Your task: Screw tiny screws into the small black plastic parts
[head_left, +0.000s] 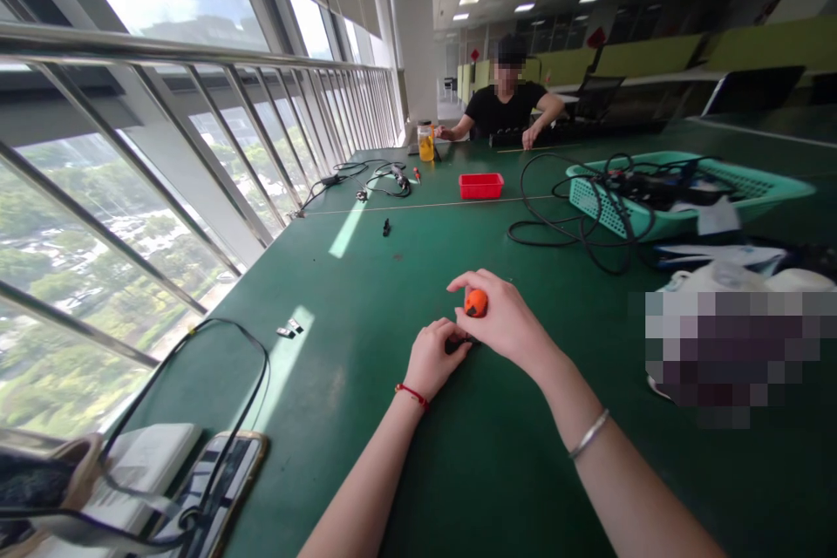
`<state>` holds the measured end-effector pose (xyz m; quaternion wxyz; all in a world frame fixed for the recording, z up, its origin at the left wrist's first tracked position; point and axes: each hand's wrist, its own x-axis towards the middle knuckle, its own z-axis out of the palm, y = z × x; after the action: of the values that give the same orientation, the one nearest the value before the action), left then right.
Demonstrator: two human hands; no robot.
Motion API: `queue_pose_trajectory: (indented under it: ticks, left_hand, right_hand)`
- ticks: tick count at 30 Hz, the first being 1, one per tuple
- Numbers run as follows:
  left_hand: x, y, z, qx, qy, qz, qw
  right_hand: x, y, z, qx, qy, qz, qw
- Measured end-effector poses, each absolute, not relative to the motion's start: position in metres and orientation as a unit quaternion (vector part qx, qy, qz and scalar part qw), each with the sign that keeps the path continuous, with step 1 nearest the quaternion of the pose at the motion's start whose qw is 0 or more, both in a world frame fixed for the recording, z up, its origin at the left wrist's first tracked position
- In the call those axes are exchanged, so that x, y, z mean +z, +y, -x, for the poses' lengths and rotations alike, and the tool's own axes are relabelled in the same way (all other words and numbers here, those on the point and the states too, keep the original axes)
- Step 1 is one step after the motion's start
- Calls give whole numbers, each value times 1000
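Note:
My right hand (502,312) is closed around an orange-handled screwdriver (476,303), held roughly upright so that I look onto the rounded end of its handle, which has a black patch. Its shaft is hidden below my fingers. Close against it on the left, my left hand (437,356) pinches a small black part (468,342) low over the green table (366,436). Most of that part is covered by my fingers, so its kind cannot be made out. Both hands are nearly touching.
Two small black-and-white pieces (290,329) lie to the left, a small black piece (386,227) farther off. Beyond are a red bin (480,186), cables (392,178), a yellow jar (425,144) and a seated person (503,109). A teal basket (608,214) stands right; a phone (245,462) lies front left.

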<state>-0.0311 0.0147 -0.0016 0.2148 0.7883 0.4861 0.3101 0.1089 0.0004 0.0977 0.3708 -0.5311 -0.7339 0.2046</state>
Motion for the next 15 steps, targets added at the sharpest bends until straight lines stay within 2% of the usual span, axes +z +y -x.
queue_pose_trajectory:
  ticks: [4,6,8,10,12,15]
  left_hand:
    - [-3,15,32,316,483,-787,219]
    - [-3,15,32,316,478,-789,222]
    - [-2,15,32,315,475,-791,222]
    - [-1,15,32,314,473,-793,220]
    - [0,15,31,316,472,-792,222]
    - [2,14,31,316,479,-785,232]
  right_hand:
    - [101,-4,-105,230,-731,520,377]
    - [106,-8,-103,224,-725,498,420]
    - [110,-13,-104,166,-721,470,481]
    - [105,-16,-108,54,-735,454,500]
    - [88,-17,-117,-22,-785,428,448]
    - [47,-15,-132,-18,-830,436,346]
